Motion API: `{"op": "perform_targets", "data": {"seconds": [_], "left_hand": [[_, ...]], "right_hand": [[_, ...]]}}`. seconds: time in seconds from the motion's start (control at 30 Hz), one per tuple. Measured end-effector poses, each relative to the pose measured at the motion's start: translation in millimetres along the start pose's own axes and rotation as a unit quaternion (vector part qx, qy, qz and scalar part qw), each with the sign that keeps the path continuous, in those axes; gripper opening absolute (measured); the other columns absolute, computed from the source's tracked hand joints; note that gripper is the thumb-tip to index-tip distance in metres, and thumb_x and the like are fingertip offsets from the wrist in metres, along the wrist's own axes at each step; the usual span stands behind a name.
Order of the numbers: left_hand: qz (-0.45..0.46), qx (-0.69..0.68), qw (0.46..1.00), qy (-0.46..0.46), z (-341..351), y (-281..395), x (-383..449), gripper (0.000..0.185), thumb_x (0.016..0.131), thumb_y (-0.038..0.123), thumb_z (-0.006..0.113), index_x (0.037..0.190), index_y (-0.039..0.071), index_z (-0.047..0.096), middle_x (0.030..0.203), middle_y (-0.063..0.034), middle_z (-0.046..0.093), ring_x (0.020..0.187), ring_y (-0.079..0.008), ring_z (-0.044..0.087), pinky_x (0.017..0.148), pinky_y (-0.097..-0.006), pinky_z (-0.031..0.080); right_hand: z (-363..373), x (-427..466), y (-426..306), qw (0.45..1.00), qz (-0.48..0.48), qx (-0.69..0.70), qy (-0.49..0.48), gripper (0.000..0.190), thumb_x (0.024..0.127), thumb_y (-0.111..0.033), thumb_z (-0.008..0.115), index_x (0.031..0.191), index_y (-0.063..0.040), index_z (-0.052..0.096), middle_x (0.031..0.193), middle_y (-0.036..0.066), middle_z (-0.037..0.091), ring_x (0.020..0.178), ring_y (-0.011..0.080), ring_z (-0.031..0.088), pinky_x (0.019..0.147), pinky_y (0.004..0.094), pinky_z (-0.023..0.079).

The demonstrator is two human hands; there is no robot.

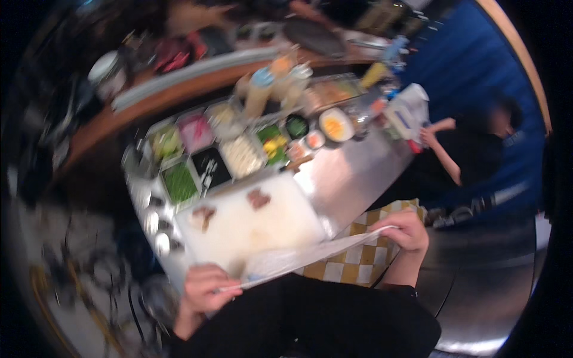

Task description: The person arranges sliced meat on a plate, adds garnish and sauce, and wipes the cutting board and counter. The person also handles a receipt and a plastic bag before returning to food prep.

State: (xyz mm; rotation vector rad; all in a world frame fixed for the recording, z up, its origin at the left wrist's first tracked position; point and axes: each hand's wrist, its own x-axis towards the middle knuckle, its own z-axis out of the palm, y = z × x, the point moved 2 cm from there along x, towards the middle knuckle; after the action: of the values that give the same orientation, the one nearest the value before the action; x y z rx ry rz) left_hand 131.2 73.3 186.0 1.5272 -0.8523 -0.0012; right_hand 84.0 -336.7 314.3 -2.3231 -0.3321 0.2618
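Observation:
A thin whitish cloth point(293, 261) is stretched between my two hands, just in front of my dark clothing. My left hand point(208, 286) pinches one end near the front left corner of a white cutting board point(273, 223). Gripping the other end, my right hand point(405, 230) is held out past the board, over a yellow-and-white checkered surface point(349, 268). On the board lie two small brown pieces, apparently meat: one piece point(258, 199) towards the back and another piece point(204, 216) at the left. The view is blurred, so the cloth's exact material is unclear.
Behind the board stand containers of chopped greens point(180, 182), pink garnish point(196, 132) and pale strips point(243, 156). Squeeze bottles point(258, 91) rise behind. A wooden handle point(299, 164) lies beyond the board. Another person point(474, 143) at the right holds a whitish package point(407, 112).

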Motion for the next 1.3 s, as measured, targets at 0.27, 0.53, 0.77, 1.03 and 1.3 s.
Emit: {"op": "perform_targets", "data": {"seconds": [0.27,0.53,0.77,1.03,1.3], "left_hand": [[0.117,-0.046,0.991,0.054,-8.7,136.0,-4.9,0.018,0.074,0.012,0.080,0.073,-0.003,0.070,0.061,-0.0114,0.065,0.049,-0.0198,0.063,0.045,-0.0260,0.046],[-0.293,0.112,0.942,0.116,-54.5,53.7,-3.3,0.014,0.084,0.010,0.069,0.082,-0.004,0.070,0.070,-0.0046,0.066,0.063,-0.0072,0.059,0.058,-0.0234,0.046],[-0.211,0.396,0.889,0.090,-44.4,-57.2,-41.9,0.013,0.082,0.011,0.071,0.089,-0.001,0.071,0.078,-0.0096,0.066,0.074,-0.0192,0.065,0.066,-0.0306,0.051],[-0.337,0.351,0.873,-0.023,13.6,-29.3,-110.3,0.019,0.081,0.018,0.072,0.092,0.003,0.072,0.089,-0.0140,0.066,0.087,-0.0308,0.064,0.078,-0.0389,0.051],[-0.298,0.460,0.834,0.073,14.3,-103.7,-87.3,0.016,0.079,0.015,0.072,0.091,0.005,0.072,0.097,-0.0154,0.062,0.094,-0.0335,0.060,0.081,-0.0392,0.049]], "right_hand": [[5.1,0.1,1.4,0.870,-0.434,0.226,0.061,0.014,0.075,-0.009,0.073,0.079,0.004,0.070,0.063,0.014,0.068,0.050,0.0217,0.066,0.044,0.0256,0.047],[69.0,88.4,51.3,0.952,-0.099,0.264,0.122,0.012,0.080,-0.006,0.075,0.083,0.000,0.065,0.074,0.001,0.064,0.067,0.0061,0.057,0.060,0.0206,0.044],[153.3,167.1,148.6,0.984,-0.057,0.127,0.115,0.018,0.077,-0.016,0.076,0.084,0.000,0.072,0.073,0.005,0.067,0.065,0.0119,0.060,0.063,0.0266,0.048],[166.9,70.3,147.4,0.996,-0.039,0.046,-0.070,0.025,0.076,-0.023,0.077,0.089,-0.002,0.073,0.079,0.012,0.069,0.072,0.0207,0.065,0.068,0.0323,0.052],[196.4,102.5,154.4,0.994,0.024,-0.104,0.012,0.019,0.079,-0.021,0.069,0.091,-0.006,0.068,0.096,0.012,0.062,0.094,0.0302,0.062,0.084,0.0407,0.049]]}}
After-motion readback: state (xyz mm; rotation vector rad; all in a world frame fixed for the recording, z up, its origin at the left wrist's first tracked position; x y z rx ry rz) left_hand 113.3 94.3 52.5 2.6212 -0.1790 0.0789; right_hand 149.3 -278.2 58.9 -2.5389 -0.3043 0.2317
